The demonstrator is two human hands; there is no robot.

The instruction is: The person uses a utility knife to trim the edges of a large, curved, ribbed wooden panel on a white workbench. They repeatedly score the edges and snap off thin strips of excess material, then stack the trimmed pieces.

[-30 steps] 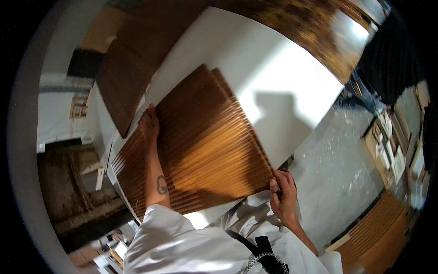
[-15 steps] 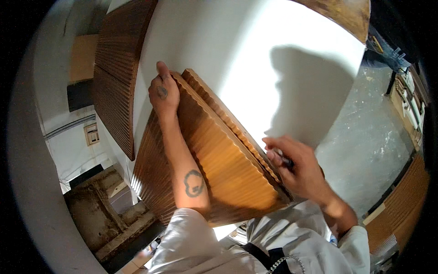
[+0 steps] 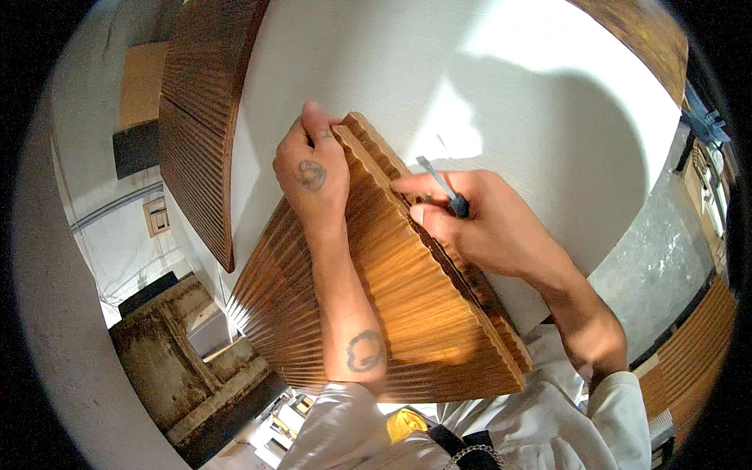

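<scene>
A brown ribbed wooden panel point(image 3: 439, 313) with a wavy edge stands tilted in front of me. Close against it lies a second ribbed wooden panel point(image 3: 356, 123), with a narrow dark gap between the two. My left hand point(image 3: 313, 168) is closed around the top corner of the nearer panel, thumb up; some of its fingers are hidden. Over the gap, my right hand point(image 3: 486, 215) grips a small flat-tipped screwdriver point(image 3: 442, 182), its grey shaft sticking up past a dark collar. The right index finger and thumb reach to the panels' wavy edges.
A large white board point(image 3: 352, 55) lies under the panels. Another dark ribbed panel point(image 3: 200, 133) is at the left. A worn wooden piece of furniture point(image 3: 180, 360) stands low left. More ribbed panels point(image 3: 693, 352) lie on the right, by the grey floor point(image 3: 650, 274).
My right hand has moved up and left along the panel edges, and the screwdriver shaft now shows. The left hand and panels have shifted slightly right in view.
</scene>
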